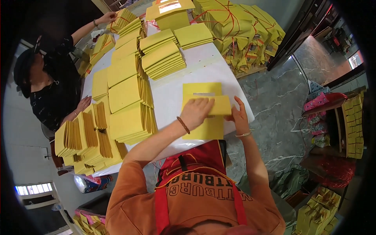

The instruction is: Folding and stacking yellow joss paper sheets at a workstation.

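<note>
A yellow paper sheet (203, 131) lies on the white table in front of me, with a pale shiny patch near its middle. Across it is a folded yellow strip (222, 105). My left hand (197, 111) presses down on this strip with its fingers curled and close together; what lies under the palm is hidden. Beside the strip's right end is my right hand (239, 114), its thumb and fingers apart and nothing seen in its grasp. Whether its thumb touches the paper is hard to make out.
Stacks of folded yellow paper (124, 94) cover the left of the white table (168, 92), with more stacks (163, 58) farther back. Another person (51, 86) stands at the left edge, one hand on red-tied bundles. A large tied heap (243, 35) stands at the far right.
</note>
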A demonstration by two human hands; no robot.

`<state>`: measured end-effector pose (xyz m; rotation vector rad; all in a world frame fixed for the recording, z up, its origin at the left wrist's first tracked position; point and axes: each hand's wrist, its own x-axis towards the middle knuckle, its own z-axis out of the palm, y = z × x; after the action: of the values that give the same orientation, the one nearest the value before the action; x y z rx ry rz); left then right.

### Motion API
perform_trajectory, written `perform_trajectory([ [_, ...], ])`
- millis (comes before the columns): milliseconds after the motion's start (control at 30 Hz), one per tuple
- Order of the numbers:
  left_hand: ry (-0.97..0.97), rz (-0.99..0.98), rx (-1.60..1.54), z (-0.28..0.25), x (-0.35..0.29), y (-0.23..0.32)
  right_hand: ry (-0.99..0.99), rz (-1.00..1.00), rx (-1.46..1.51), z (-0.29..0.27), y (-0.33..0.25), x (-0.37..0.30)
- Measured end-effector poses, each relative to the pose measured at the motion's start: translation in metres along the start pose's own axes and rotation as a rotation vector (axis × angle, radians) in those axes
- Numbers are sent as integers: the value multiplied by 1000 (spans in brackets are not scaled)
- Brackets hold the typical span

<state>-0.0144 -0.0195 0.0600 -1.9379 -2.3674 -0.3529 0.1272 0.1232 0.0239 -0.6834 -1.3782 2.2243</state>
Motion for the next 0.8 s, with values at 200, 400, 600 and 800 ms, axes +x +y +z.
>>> perform_trajectory([
  [200,439,167,188,-37,111,-91,121,-629,-1574,-19,50,-5],
  [400,319,-2,345,4,208,-200,91,-469,-1529,-2,41,-3],
  [600,72,-268,491,34,241,-230,108,-478,-1533,-5,44,-1],
  [800,-40,-281,494,45,242,-238,115,-468,-1550,-5,44,0],
])
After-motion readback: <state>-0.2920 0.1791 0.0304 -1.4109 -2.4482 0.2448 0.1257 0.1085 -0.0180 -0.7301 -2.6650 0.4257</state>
